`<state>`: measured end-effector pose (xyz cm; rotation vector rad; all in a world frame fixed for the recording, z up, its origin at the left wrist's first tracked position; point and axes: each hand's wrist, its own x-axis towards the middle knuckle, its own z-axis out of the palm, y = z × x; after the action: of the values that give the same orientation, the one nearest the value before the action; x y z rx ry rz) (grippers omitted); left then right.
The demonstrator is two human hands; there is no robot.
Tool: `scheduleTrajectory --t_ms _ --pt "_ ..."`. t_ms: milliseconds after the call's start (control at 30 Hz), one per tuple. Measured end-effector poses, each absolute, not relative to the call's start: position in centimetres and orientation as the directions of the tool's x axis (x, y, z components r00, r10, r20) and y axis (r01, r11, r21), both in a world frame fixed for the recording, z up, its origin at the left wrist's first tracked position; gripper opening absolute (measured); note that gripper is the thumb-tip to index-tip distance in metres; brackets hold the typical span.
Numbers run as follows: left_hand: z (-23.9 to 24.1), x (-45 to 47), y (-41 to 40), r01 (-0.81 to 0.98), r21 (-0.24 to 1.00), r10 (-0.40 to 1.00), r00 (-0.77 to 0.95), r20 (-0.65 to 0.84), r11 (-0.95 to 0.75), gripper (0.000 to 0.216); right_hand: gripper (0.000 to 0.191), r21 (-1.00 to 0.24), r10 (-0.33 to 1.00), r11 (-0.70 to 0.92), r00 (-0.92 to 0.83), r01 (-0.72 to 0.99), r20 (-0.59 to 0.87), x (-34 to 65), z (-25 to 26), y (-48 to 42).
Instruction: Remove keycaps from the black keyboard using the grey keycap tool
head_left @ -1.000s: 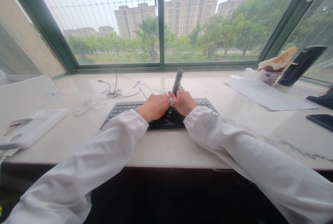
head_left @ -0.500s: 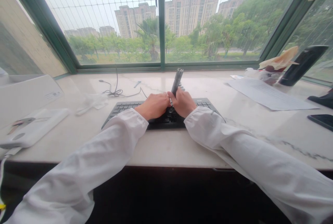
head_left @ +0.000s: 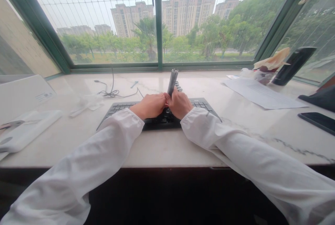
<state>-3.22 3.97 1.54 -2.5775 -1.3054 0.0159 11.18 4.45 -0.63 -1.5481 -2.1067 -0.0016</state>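
A black keyboard (head_left: 159, 126) lies on the pale counter in front of me, with both hands over its middle. My right hand (head_left: 181, 104) is closed around a grey rod-shaped tool (head_left: 172, 81), which stands up from the fist, slightly tilted. Its top end has small prongs. A short row of small dark pieces (head_left: 178, 86) shows just beside the tool; whether they join it I cannot tell. My left hand (head_left: 151, 105) is closed, its fingertips meeting the right hand's thumb above the keys. What its fingers hold, if anything, is hidden.
A black cable (head_left: 112, 93) and a small blue-grey strip (head_left: 134, 84) lie behind the keyboard. At left are a white box (head_left: 26, 90), a white flat device (head_left: 34, 127) and clear plastic (head_left: 86, 104). Paper (head_left: 261, 94), a phone (head_left: 318, 122) and a black upright object (head_left: 293, 66) are at right.
The whole view has shifted slightly, so things appear further left. Both hands keep their grip over the keyboard, and the grey tool stands a little more upright.
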Motion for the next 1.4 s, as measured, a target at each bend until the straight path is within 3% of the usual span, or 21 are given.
scheduleTrajectory --t_ms 833,1400 --pt "1.4 -3.1 3.9 0.789 -0.241 0.793 0.600 0.105 -0.565 0.028 0.039 -0.283 0.869 0.387 -0.243 0.878 0.432 11.3 -0.5 4.0" --pt "1.5 -3.1 3.9 0.761 -0.323 0.787 0.613 0.073 -0.563 0.023 0.039 -0.469 0.912 0.343 -0.168 0.814 0.375 12.1 -0.4 5.9"
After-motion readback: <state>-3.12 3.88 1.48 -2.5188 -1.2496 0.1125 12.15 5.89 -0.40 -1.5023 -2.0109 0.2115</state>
